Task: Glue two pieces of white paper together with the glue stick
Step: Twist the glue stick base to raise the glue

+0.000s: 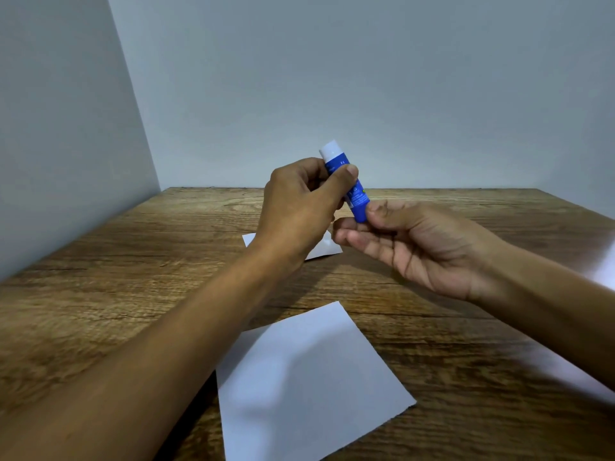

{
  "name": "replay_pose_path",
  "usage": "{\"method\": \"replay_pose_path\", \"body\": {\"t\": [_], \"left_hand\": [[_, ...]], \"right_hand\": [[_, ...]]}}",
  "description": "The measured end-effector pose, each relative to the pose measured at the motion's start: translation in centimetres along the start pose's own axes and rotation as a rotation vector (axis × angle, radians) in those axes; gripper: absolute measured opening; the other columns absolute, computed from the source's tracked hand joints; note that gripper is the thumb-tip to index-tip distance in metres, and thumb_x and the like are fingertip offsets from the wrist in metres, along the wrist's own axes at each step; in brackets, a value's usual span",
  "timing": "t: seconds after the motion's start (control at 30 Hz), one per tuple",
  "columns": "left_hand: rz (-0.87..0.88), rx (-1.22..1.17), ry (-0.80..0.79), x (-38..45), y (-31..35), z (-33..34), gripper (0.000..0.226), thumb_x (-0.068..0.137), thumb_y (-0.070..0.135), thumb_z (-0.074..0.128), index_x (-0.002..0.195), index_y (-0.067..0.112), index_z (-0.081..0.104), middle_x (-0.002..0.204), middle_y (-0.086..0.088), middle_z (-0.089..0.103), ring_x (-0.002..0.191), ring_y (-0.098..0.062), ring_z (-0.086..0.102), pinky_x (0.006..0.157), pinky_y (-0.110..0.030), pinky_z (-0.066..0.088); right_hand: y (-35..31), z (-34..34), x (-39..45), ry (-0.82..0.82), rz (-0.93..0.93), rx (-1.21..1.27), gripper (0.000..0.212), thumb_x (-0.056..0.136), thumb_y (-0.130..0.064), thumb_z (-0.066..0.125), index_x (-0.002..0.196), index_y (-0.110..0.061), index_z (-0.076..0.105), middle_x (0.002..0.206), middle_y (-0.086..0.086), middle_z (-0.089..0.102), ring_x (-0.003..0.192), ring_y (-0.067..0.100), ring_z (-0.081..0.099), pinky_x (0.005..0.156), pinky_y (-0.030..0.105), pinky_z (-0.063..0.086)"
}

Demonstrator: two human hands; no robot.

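Note:
A blue glue stick (pixel 353 191) with a white top end is held tilted above the table, white end up. My left hand (pixel 299 207) grips its upper body with fingers and thumb curled round it. My right hand (pixel 416 241) pinches its blue lower end between thumb and fingertips, palm up. A large white paper (pixel 306 384) lies flat on the table near me. A smaller white paper (pixel 322 249) lies farther back, mostly hidden under my left hand and wrist.
The wooden table (pixel 133 261) stands in a corner, with a grey wall close on the left and another behind. A pale blurred patch (pixel 599 271) shows at the right edge beside my right forearm.

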State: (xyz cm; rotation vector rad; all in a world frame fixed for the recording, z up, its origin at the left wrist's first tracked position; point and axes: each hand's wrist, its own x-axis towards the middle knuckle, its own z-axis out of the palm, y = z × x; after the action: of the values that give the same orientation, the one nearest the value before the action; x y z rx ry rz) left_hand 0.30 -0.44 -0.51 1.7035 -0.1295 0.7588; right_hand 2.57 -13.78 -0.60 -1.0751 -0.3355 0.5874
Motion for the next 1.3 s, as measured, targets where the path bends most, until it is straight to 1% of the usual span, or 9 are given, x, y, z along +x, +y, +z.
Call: {"method": "replay_pose_path", "body": {"t": [0.1,0.23,0.4,0.5,0.67,0.87,1.07,1.2,1.3], "left_hand": [[-0.006,0.008,0.004,0.0,-0.2,0.0,0.021,0.082,0.023,0.061,0.067,0.009,0.062,0.051,0.006,0.053,0.045,-0.005,0.047,0.055,-0.025,0.041],[-0.004,0.006,0.015,0.2,-0.2,-0.3,0.021,0.083,0.024,0.06,0.068,0.008,0.062,0.045,0.01,0.051,0.044,-0.003,0.047,0.055,-0.023,0.041],[0.014,0.007,0.02,0.2,-0.2,-0.2,0.028,0.082,0.024,0.061,0.075,-0.003,0.063,0.052,0.001,0.052,0.044,-0.005,0.046,0.057,-0.026,0.041],[0.005,0.012,0.022,0.2,-0.2,-0.3,0.026,0.083,0.024,0.061,0.073,0.0,0.063,0.052,0.003,0.052,0.045,-0.005,0.046,0.057,-0.027,0.042],[0.001,0.011,0.014,0.1,-0.2,-0.3,0.026,0.083,0.024,0.06,0.074,0.0,0.063,0.053,0.002,0.051,0.044,-0.004,0.046,0.056,-0.025,0.041],[-0.003,0.021,0.018,0.1,-0.2,-0.3,0.024,0.083,0.025,0.06,0.073,0.003,0.063,0.051,0.005,0.051,0.045,-0.003,0.046,0.056,-0.024,0.041],[0.008,0.013,0.023,0.1,-0.1,-0.2,0.025,0.082,0.024,0.06,0.076,0.001,0.064,0.05,0.006,0.051,0.044,-0.002,0.048,0.055,-0.022,0.041],[0.0,0.014,0.024,0.1,-0.1,-0.2,0.023,0.082,0.025,0.061,0.07,0.005,0.062,0.043,0.01,0.051,0.043,-0.003,0.047,0.055,-0.023,0.041],[-0.006,0.012,0.03,0.1,-0.1,-0.3,0.022,0.082,0.025,0.06,0.066,0.01,0.061,0.043,0.01,0.051,0.044,-0.004,0.047,0.056,-0.025,0.041]], "right_hand": [[0.0,0.2,-0.1,0.001,0.033,0.025,0.022,0.093,-0.006,0.043,0.09,0.009,0.059,0.067,0.021,0.07,0.064,0.028,0.072,0.052,0.024,0.056],[0.5,0.5,-0.1,-0.004,-0.047,-0.017,0.012,0.087,-0.002,0.05,0.088,0.006,0.059,0.065,0.015,0.069,0.065,0.025,0.072,0.056,0.022,0.057],[0.5,0.4,0.0,0.027,-0.033,0.005,0.016,0.091,-0.005,0.046,0.089,0.007,0.057,0.063,0.016,0.07,0.062,0.026,0.072,0.052,0.021,0.056],[0.7,0.4,0.0,0.018,-0.02,0.014,0.018,0.091,-0.007,0.048,0.091,0.008,0.058,0.067,0.019,0.071,0.065,0.029,0.072,0.054,0.024,0.057],[1.0,0.4,0.2,0.024,-0.088,-0.031,0.008,0.087,-0.001,0.052,0.085,0.005,0.058,0.065,0.015,0.071,0.066,0.026,0.072,0.057,0.022,0.057],[1.0,0.4,0.2,0.009,-0.04,-0.017,0.024,0.094,-0.01,0.044,0.092,0.01,0.057,0.067,0.019,0.071,0.065,0.028,0.072,0.056,0.022,0.057],[0.9,0.4,0.0,0.011,-0.092,-0.055,0.008,0.086,-0.002,0.053,0.084,0.003,0.058,0.066,0.014,0.072,0.068,0.027,0.072,0.058,0.019,0.056],[1.0,0.5,0.0,0.002,-0.062,-0.025,0.021,0.093,-0.01,0.045,0.089,0.006,0.058,0.064,0.017,0.071,0.064,0.028,0.072,0.056,0.021,0.057],[1.1,0.5,0.0,0.005,-0.067,-0.025,0.021,0.091,-0.011,0.048,0.091,0.008,0.058,0.067,0.018,0.071,0.065,0.029,0.072,0.057,0.023,0.058]]}}
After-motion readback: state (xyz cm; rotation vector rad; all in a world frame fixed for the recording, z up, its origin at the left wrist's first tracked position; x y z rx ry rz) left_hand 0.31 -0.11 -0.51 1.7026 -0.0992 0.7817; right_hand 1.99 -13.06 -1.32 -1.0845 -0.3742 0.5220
